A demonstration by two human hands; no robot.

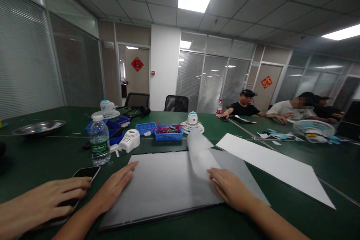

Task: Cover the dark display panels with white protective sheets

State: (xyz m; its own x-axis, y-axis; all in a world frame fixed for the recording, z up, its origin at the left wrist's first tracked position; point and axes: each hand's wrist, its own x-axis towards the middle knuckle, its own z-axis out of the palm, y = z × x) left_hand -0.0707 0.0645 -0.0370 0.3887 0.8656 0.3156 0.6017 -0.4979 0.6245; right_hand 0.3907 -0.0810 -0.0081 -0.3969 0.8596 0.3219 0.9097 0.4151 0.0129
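Note:
A flat grey panel [160, 183] with a thin dark edge lies on the table before me. My left hand [119, 182] rests on its left side, fingers stretched out and holding nothing. A translucent white film sheet [197, 153] curls up from the panel's right part, its upper end bent over. My right hand [227, 185] is at the curl's lower right side, fingers closed on the film; the fingertips are partly hidden. Another person's hand [56, 198] reaches in from the left over a phone [87, 172].
A water bottle [99, 140] and a white plastic housing [129, 140] stand behind the panel. Further back are a blue tray [168, 136] of coloured wires and a white fan-like unit [192, 123]. A white board [270, 167] lies right. Several people sit at the far right.

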